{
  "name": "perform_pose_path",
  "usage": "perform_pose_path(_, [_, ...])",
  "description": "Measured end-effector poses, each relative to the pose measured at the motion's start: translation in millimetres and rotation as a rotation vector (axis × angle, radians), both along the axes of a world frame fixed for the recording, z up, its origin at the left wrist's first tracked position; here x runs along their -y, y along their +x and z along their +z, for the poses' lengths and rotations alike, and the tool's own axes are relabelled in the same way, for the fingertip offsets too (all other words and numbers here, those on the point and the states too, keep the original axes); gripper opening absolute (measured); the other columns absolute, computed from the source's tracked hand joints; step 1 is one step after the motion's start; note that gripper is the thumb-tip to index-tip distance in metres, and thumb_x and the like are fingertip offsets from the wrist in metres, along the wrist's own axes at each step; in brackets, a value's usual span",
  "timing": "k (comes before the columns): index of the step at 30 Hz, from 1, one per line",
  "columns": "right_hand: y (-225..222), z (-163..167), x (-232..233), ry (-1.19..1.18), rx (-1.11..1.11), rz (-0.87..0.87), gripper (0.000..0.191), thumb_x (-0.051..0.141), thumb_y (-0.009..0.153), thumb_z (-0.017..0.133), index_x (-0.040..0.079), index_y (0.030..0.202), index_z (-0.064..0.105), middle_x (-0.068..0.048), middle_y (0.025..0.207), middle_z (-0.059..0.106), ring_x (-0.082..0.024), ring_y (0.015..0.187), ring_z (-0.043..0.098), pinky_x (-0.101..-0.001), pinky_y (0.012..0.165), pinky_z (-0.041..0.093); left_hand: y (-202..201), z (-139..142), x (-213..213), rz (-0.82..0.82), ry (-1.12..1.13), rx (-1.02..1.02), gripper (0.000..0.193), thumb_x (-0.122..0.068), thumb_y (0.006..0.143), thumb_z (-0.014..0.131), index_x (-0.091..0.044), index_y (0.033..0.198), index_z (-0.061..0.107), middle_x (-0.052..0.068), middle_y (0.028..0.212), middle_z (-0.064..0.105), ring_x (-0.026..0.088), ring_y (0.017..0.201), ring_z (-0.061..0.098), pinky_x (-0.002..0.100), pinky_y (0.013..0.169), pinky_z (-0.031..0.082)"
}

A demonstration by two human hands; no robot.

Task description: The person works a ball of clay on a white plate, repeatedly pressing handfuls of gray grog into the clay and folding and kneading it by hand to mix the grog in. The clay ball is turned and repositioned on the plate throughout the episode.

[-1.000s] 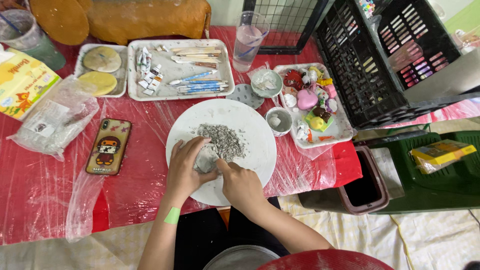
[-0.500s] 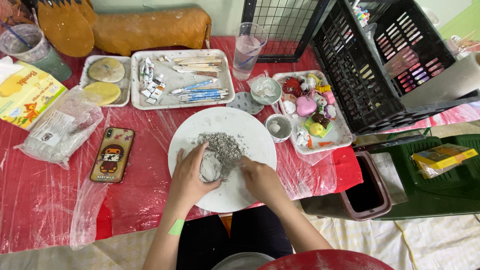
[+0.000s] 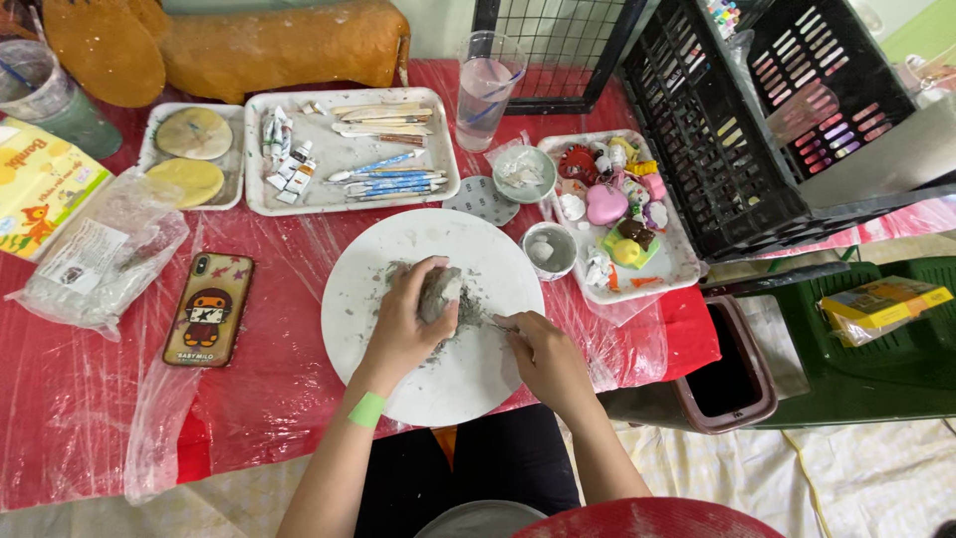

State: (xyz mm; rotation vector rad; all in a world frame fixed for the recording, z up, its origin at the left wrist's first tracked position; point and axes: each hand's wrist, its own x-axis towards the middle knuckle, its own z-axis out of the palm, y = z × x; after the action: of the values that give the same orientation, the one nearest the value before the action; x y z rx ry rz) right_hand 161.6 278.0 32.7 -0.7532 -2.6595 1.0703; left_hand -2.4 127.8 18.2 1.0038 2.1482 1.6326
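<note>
1. The left hand [image 3: 403, 324] rests on a big round white plate [image 3: 378, 259] near the front edge of the desk [image 3: 90, 418].
2. Its fingers [image 3: 423, 274] curl over a grey lump of clay [image 3: 441, 291] and hold it. The lump sits in the middle of the plate.
3. Grey crumbs [image 3: 470, 317] lie on the plate around the lump.
4. The right hand [image 3: 543, 354] is at the right side of the plate, just beside the lump. Its fingers are bent in tight. I cannot tell if they hold anything.
5. A green band [image 3: 366, 409] is on the left wrist.
6. The desk has a red cover with clear plastic on top.
7. A phone [image 3: 208, 310] with a cartoon case lies left of the plate.
8. A clear bag [image 3: 95, 264] lies near the left edge of the desk.
9. Behind the plate is a white tray [image 3: 438, 110] with paint tubes [image 3: 284, 159], blue tools [image 3: 388, 179] and wooden sticks [image 3: 383, 115].
10. A smaller tray [image 3: 149, 134] to its left holds two round yellow discs [image 3: 189, 157].
11. A small white cup [image 3: 550, 249] stands just beside the right rim of the plate.
12. Another tray [image 3: 677, 264] near the right edge of the desk holds little colourful shapes [image 3: 612, 204].
13. A tall glass [image 3: 488, 90] stands near the back edge.
14. A black crate [image 3: 717, 149] leans off the right side of the desk.
</note>
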Motion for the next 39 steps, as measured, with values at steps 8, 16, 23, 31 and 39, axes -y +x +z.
perform_pose_path(8, [-4, 11, -4, 0.144, 0.057, 0.154, 0.054, 0.004, 0.087, 0.053, 0.024, 0.137, 0.062, -0.013, 0.097, 0.073, -0.036, 0.086, 0.071, -0.048, 0.073, 0.055, -4, -20, 0, -0.03, 0.343, 0.08, 0.059, -0.034, 0.101, 0.053, -0.004, 0.151, 0.048, 0.012, 0.133, 0.063, 0.025, 0.126, 0.061, 0.037, 0.108, 0.048])
perform_pose_path(16, [-15, 11, 4, 0.146, 0.029, 0.203, 0.042, 0.015, 0.096, 0.056, 0.022, 0.137, 0.061, -0.014, 0.093, 0.075, -0.037, 0.083, 0.072, -0.0489, 0.071, 0.056, -10, -19, -9, -0.103, 0.61, 0.79, 0.045, -0.031, 0.098, 0.043, 0.0, 0.125, 0.061, 0.013, 0.115, 0.072, 0.025, 0.104, 0.07, 0.04, 0.095, 0.055])
perform_pose_path(23, [4, -2, 34, 0.193, -0.081, 0.338, 0.024, 0.009, 0.089, 0.066, 0.012, 0.112, 0.069, -0.013, 0.105, 0.069, -0.035, 0.083, 0.072, -0.0445, 0.069, 0.057, -19, 2, 18, -0.026, 0.298, 0.001, 0.042, -0.03, 0.09, 0.064, -0.001, 0.121, 0.058, 0.012, 0.111, 0.074, 0.025, 0.109, 0.07, 0.047, 0.114, 0.036])
perform_pose_path(31, [-20, -17, 34, 0.461, -0.316, 0.587, 0.035, 0.001, 0.079, 0.068, 0.013, 0.11, 0.077, -0.009, 0.11, 0.069, -0.025, 0.094, 0.07, -0.0368, 0.072, 0.059, -32, -2, 25, -0.061, 0.272, 0.098, 0.042, -0.028, 0.08, 0.052, -0.002, 0.11, 0.064, 0.012, 0.105, 0.079, 0.024, 0.098, 0.073, 0.041, 0.097, 0.054])
perform_pose_path(39, [-31, -11, 15, 0.469, -0.322, 0.592, 0.027, 0.005, 0.079, 0.074, 0.017, 0.102, 0.081, -0.006, 0.104, 0.071, -0.024, 0.094, 0.07, -0.0394, 0.08, 0.06, -35, -32, 24, -0.133, 0.718, 0.395, 0.056, -0.032, 0.087, 0.048, 0.009, 0.124, 0.055, 0.025, 0.124, 0.059, 0.037, 0.129, 0.066, 0.041, 0.109, 0.051])
